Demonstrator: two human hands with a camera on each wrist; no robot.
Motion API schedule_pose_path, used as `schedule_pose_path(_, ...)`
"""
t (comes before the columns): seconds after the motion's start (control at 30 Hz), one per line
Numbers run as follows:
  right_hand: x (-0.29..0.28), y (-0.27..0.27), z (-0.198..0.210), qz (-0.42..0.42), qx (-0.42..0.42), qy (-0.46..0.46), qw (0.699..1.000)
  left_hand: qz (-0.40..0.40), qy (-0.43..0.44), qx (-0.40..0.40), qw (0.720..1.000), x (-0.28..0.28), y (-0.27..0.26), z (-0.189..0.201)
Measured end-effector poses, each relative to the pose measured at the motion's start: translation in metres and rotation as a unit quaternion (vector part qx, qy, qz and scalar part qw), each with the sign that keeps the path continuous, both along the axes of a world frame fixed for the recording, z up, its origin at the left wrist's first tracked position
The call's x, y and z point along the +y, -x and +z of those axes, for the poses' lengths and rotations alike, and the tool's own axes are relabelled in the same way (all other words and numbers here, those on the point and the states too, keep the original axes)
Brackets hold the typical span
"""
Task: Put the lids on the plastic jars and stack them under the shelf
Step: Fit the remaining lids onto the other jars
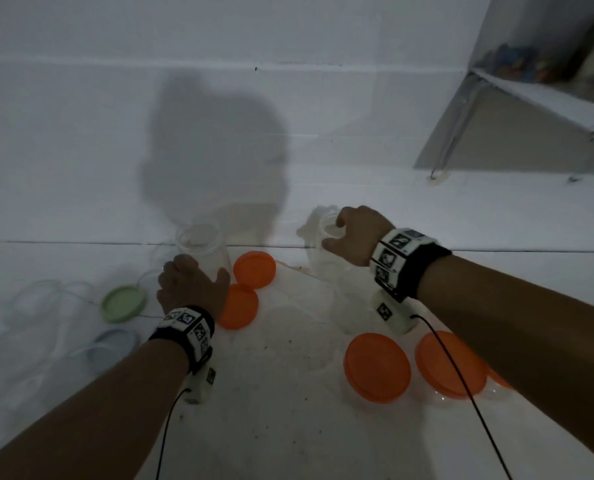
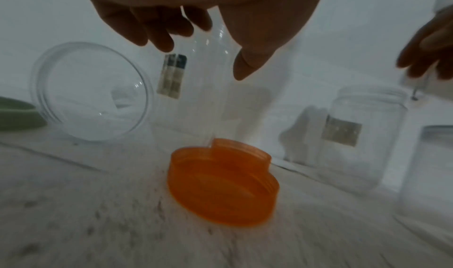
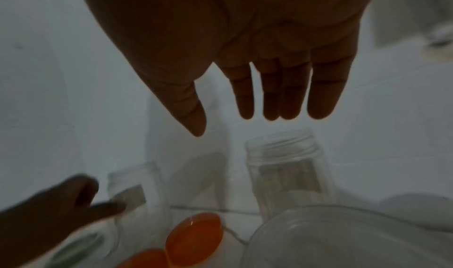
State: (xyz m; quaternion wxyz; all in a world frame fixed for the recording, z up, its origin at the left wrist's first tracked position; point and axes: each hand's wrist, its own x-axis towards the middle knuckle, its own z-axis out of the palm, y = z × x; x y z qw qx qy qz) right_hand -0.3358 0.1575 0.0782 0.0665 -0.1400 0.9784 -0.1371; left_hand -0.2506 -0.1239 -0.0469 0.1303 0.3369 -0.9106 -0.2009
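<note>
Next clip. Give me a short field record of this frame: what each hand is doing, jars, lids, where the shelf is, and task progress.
left hand: left hand reaching around an upright clear jar, fingers spread at its side; firm grip not clear
right hand: right hand open over another uncapped jar, fingers straight
loose lids: two orange lids between the hands, one green lid at left
capped jars: orange-lidded jars near right
shelf: shelf upper right
progress: both jars at the hands unlidded
</note>
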Motion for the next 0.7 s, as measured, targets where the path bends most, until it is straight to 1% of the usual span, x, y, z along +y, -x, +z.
schedule_pose_path(0.07, -0.026, 0.009, -0.013, 0.037, -0.017, -0.036, 0.999, 0.02, -0.027, 0.05, 0.998, -0.01, 0.002, 0.003)
schedule_pose_path(0.1, -0.036, 0.015, -0.02, 0.031, -0.02, -0.054, 0.998, 0.023, -0.043, 0.066, 0.997, -0.016, 0.003, 0.004)
schedule_pose_path(0.17, -0.046, 0.026, -0.028, -0.013, -0.017, -0.083, 0.996, 0.017, -0.07, 0.081, 0.994, -0.027, 0.006, 0.006)
schedule_pose_path(0.23, -0.05, 0.036, -0.029, -0.046, 0.005, -0.075, 0.996, 0.0, -0.084, 0.078, 0.993, -0.036, 0.01, 0.009)
schedule_pose_path(0.3, -0.043, 0.04, -0.027, -0.06, 0.03, -0.065, 0.996, -0.028, -0.087, 0.079, 0.993, -0.04, 0.014, 0.011)
schedule_pose_path(0.37, -0.035, 0.045, -0.029, -0.087, 0.056, -0.091, 0.99, -0.043, -0.09, 0.081, 0.992, -0.044, 0.016, 0.012)
schedule_pose_path(0.43, -0.026, 0.051, -0.035, -0.106, 0.028, -0.134, 0.985, -0.038, -0.087, 0.078, 0.992, -0.044, 0.016, 0.01)
schedule_pose_path(0.5, -0.018, 0.055, -0.043, -0.095, 0.002, -0.15, 0.984, -0.016, -0.076, 0.081, 0.994, -0.04, 0.013, 0.006)
schedule_pose_path(0.6, -0.013, 0.054, -0.05, -0.072, 0.036, -0.13, 0.988, 0.012, -0.059, 0.079, 0.995, -0.029, 0.001, -0.005)
schedule_pose_path(0.7, -0.015, 0.047, -0.046, -0.045, 0.054, -0.071, 0.995, -0.006, -0.051, 0.011, 0.999, -0.025, -0.013, -0.02)
